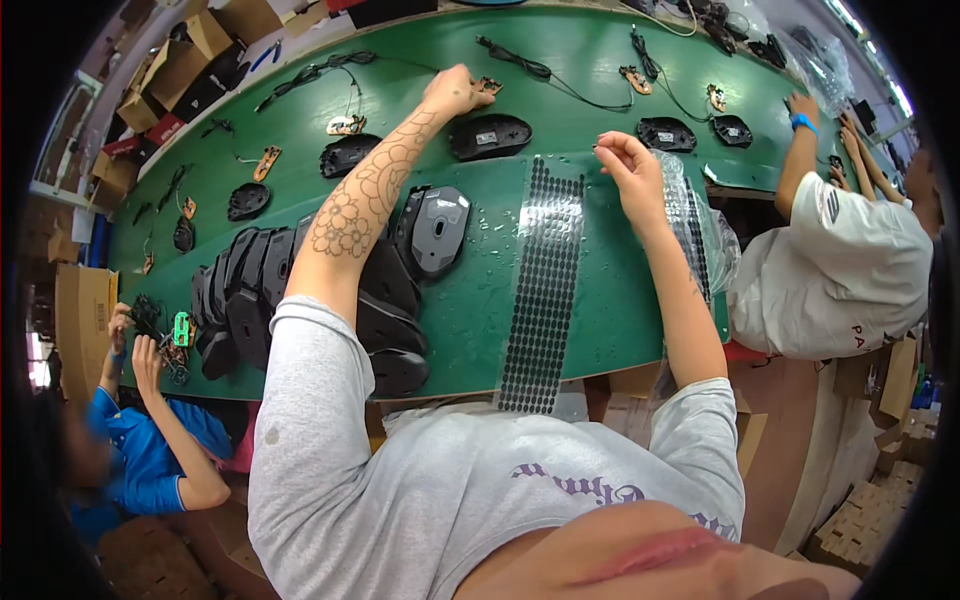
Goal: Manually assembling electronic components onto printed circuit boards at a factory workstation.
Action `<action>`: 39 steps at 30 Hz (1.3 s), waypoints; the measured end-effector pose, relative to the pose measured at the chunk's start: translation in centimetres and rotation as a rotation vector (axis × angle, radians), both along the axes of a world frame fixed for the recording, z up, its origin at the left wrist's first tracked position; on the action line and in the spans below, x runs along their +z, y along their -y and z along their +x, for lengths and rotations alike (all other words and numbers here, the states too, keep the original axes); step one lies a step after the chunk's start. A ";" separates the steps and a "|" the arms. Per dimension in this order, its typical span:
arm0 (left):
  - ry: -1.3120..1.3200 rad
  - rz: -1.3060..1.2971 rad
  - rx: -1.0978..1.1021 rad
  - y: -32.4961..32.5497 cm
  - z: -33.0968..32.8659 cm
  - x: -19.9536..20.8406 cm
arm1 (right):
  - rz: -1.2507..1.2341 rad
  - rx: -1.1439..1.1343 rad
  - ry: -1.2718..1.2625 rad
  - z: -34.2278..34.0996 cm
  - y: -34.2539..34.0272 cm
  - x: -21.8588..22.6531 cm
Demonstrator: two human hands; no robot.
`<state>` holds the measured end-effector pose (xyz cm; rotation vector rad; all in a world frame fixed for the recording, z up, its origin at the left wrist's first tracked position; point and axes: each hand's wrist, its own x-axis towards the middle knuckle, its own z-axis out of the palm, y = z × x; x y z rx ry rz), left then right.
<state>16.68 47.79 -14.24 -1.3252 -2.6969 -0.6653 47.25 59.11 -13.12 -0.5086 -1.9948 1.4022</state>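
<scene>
While your left hand [456, 92] grips a circuit board [489, 86] beyond the black shell [489, 137], your right hand [633, 172] curls, any hold unclear; best keep the cable [408, 64] slack.

Place: an electronics assembly workshop
Surface: long, smooth green workbench [470, 310] shared by several people
Parts: oval black plastic computer-mouse bases [490, 137] and small tan circuit boards [267, 163], repeated in a row
Wiring: bundled thin black cables [515, 60]
Company: co-worker in a white shirt [830, 270], another in bright blue [145, 435]
Storage: plain brown cardboard boxes [85, 315]
</scene>
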 end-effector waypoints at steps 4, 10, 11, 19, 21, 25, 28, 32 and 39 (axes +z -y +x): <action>0.676 0.089 -0.059 0.3 1.8 1.3 | -0.184 0.026 -0.068 -0.1 1.0 0.8; 0.928 0.246 -0.208 2.1 10.2 5.8 | -0.278 0.028 -0.074 0.5 0.8 1.1; 0.968 0.264 -0.249 2.4 11.2 6.1 | -0.305 0.024 -0.090 0.3 0.7 1.2; 1.133 0.252 -0.458 3.0 13.4 4.7 | -0.327 0.006 -0.126 0.2 0.7 1.1; 1.083 0.243 -0.479 3.0 13.5 4.7 | -0.292 0.030 -0.136 0.2 0.4 0.9; 1.018 0.234 -0.497 3.1 13.6 4.9 | -0.234 0.063 -0.141 0.3 0.1 0.8; 0.976 0.234 -0.482 3.3 13.9 5.2 | -0.171 0.089 -0.123 0.4 0.0 0.9; 0.973 0.258 -0.498 3.3 14.3 5.1 | -0.172 0.087 -0.116 0.5 0.1 0.9; 0.952 0.268 -0.494 3.3 14.4 5.2 | -0.164 0.062 -0.088 0.5 0.4 1.5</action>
